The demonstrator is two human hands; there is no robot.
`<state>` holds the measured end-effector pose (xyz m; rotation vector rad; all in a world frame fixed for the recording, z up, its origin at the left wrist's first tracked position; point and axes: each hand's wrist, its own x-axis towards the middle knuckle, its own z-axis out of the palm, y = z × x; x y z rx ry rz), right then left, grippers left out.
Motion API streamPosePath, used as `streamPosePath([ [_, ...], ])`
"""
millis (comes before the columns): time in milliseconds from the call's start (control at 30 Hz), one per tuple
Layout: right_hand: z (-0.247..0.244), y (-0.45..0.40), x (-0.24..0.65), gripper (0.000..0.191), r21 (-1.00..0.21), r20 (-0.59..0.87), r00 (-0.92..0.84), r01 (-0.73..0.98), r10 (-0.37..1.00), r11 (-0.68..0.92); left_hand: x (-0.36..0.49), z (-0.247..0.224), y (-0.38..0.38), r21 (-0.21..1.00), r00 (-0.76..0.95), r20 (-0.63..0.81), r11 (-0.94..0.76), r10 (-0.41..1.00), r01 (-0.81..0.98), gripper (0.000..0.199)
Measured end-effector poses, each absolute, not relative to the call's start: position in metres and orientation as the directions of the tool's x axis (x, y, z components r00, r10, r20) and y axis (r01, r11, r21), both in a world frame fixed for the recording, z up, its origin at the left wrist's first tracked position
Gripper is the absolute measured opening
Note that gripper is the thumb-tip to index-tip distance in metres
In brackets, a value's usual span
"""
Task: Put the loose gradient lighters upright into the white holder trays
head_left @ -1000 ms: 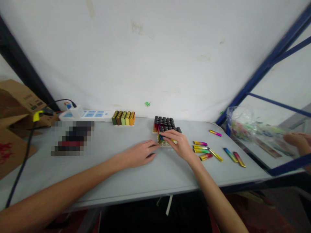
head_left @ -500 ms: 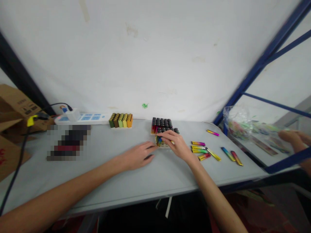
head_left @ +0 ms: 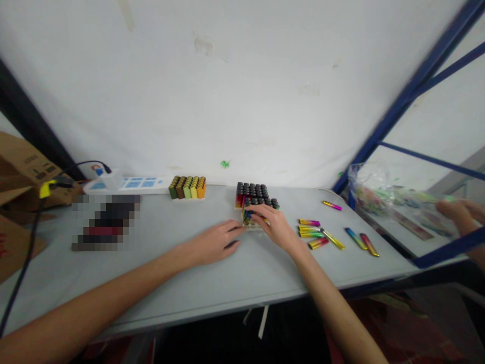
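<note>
A pale tray (head_left: 254,227) holds upright lighters with black tops and shiny multicoloured bodies. Behind it stands a second block of black-topped lighters (head_left: 252,189). My left hand (head_left: 217,242) lies on the table, fingers apart, its index fingertip at the tray's front left corner. Over the tray, my right hand (head_left: 275,222) has thumb and fingers closed around a lighter (head_left: 248,216) at the left end of the front part; the fingers partly hide it. Loose metallic lighters (head_left: 310,234) lie to the right of my right hand.
By the wall stand a block of green-to-orange lighters (head_left: 187,188) and a white power strip (head_left: 142,183). A pixelated dark object (head_left: 108,222) and a cardboard box (head_left: 30,177) are at left. At right are a blue frame (head_left: 397,116), plastic bags (head_left: 373,187) and another person's hand (head_left: 454,212).
My right hand's fingertips have risen slightly at the tray, and the lighter there sits among the others. My left hand stays nearly still. The camera view has shifted a little.
</note>
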<state>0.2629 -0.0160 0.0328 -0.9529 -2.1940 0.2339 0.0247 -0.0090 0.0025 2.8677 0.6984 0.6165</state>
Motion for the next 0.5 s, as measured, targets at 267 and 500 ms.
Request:
streamPosePath([
  [267,0.0346,-0.0166,0.2619,0.035,-0.382,0.528,-0.509,0.573,0.680,0.725,0.0250,0.0036,-0.0093,0.224,0.808,0.365,-0.886,0.463,0.406,0.036],
  [500,0.0399,-0.0213,0.2673,0.036,-0.309,0.553,-0.429,0.690,0.714,0.655,0.0236,0.0008,-0.0071,0.199,0.815,0.354,-0.888,0.459,0.415,0.036],
])
